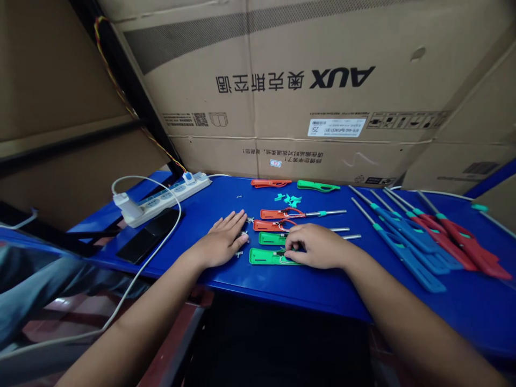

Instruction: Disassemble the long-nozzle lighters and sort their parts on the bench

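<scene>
My left hand (221,243) lies flat on the blue table, its fingers stretched out beside small metal bits (239,253). Over the nearest green lighter casing half (261,256), my right hand (318,246) has its fingers pinched together at the casing's inner parts and white wires; whatever is between the fingertips is hidden. Just behind, another green casing half (267,238) is partly covered by that hand. Two orange casing halves, a nearer one (264,226) and a farther one (269,214), lie beyond with wires and metal tubes fitted.
Several blue lighters (415,257) and red lighters (470,242) lie at the right. Small turquoise pieces (288,200), an orange shell (268,183) and a green shell (316,186) lie at the back. A power strip (161,201) and black phone (148,236) sit left; cardboard (282,118) stands behind.
</scene>
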